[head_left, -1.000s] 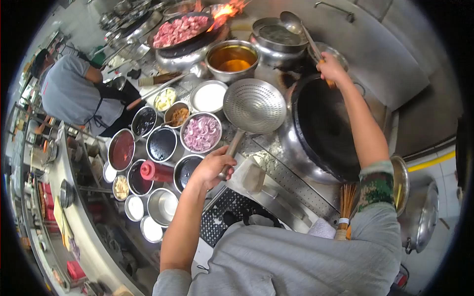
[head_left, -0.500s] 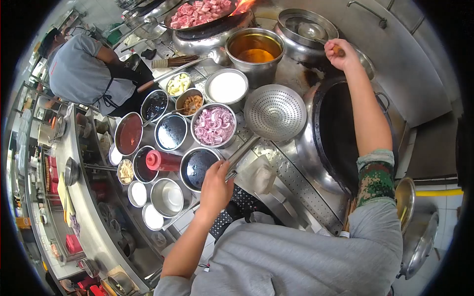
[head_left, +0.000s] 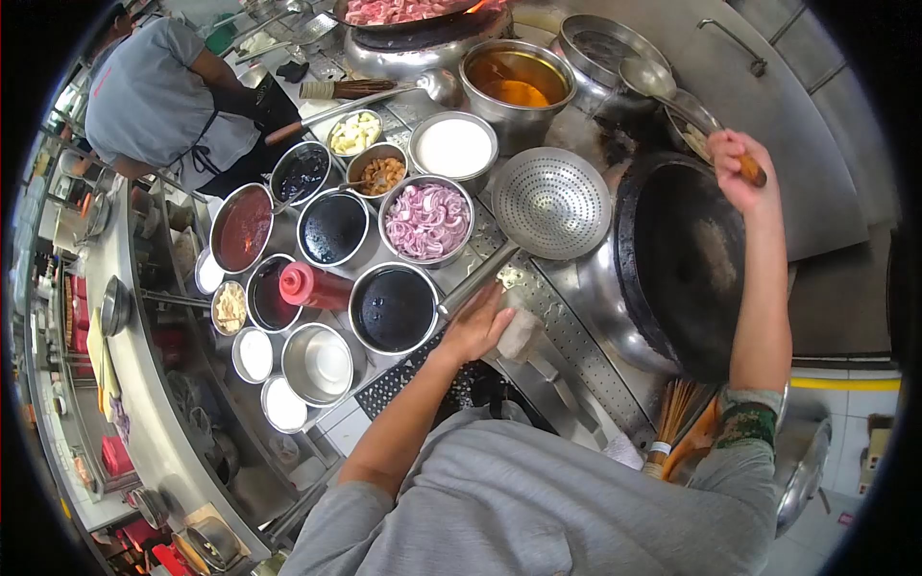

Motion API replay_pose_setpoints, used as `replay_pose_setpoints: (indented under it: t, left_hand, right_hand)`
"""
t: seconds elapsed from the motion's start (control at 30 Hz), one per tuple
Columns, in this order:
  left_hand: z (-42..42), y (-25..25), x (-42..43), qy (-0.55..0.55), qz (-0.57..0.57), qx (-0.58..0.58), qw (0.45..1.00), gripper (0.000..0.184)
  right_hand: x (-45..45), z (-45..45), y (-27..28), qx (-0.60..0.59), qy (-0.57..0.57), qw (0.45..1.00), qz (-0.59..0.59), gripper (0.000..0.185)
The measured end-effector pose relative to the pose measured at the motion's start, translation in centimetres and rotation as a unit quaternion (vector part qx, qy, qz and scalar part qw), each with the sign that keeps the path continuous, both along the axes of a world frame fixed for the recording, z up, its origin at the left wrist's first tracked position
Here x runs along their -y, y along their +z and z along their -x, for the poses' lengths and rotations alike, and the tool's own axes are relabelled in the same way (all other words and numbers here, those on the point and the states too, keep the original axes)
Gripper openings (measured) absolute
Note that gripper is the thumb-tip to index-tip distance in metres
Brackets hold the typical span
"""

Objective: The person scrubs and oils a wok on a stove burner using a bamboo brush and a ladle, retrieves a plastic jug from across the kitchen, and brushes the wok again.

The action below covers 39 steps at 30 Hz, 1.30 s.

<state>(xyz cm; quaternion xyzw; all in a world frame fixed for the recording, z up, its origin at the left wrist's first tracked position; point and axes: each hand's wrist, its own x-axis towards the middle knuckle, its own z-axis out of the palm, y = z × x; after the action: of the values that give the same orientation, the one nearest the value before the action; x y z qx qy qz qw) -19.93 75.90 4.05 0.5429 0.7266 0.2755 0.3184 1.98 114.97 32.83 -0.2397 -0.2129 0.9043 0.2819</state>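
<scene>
My right hand (head_left: 741,165) is closed around the wooden handle of a ladle (head_left: 648,79), whose metal bowl hangs by the rim of a water-filled pan (head_left: 615,48) at the back right. Below it sits a dark wok (head_left: 687,278) on its burner. My left hand (head_left: 477,326) lies beside the metal handle of a perforated strainer (head_left: 552,204), fingers stretched out and partly hidden by the handle. The handle's end sticks out free to the left. Close to my left thumb is a crumpled, pale cloth (head_left: 521,334).
Metal pots hold sliced onions (head_left: 426,221), dark sauce (head_left: 394,309) and white powder (head_left: 453,147). A red squeeze bottle (head_left: 315,287) lies across them. A pot of orange oil (head_left: 519,86) stands behind. Flame shows beside the far meat-filled wok (head_left: 413,12). A co-worker (head_left: 158,101) stands at left.
My right hand has moved right and down with the ladle, drawing its bowl toward the pan's near rim. My left hand has loosened from the strainer handle and shifted right toward the cloth.
</scene>
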Motion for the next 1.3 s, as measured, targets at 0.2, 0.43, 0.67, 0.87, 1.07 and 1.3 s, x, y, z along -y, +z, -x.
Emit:
replay_pose_setpoints:
  t: [0.2,0.43,0.67,0.87,1.07,1.3]
  left_hand:
    - [-1.4,0.8,3.0,0.124,-0.019,0.015,0.992,0.079]
    - [-1.9,1.2,5.4,0.229,0.044,0.185,0.955,0.079]
    - [-2.2,4.0,8.4,0.203,0.076,0.139,0.966,0.071]
    - [-3.2,7.3,10.1,0.195,0.045,0.142,0.969,0.056]
    - [-3.3,11.3,8.5,0.194,0.019,0.115,0.974,0.057]
    - [-3.0,6.3,1.5,0.074,-0.01,0.011,0.997,0.088]
  right_hand:
    - [3.6,-4.1,0.6,0.171,-0.009,0.983,-0.065,0.01]
    - [4.7,-4.4,0.4,0.507,-0.056,0.8,-0.316,0.034]
    - [-3.9,2.8,-4.6,0.592,-0.049,0.623,-0.509,0.043]
    - [-11.4,10.0,-9.7,0.485,-0.029,0.801,-0.35,0.008]
    - [-12.8,9.1,-7.0,-0.072,-0.083,0.993,0.044,0.01]
    - [-11.7,3.1,-5.4,-0.279,-0.122,0.95,0.07,0.01]
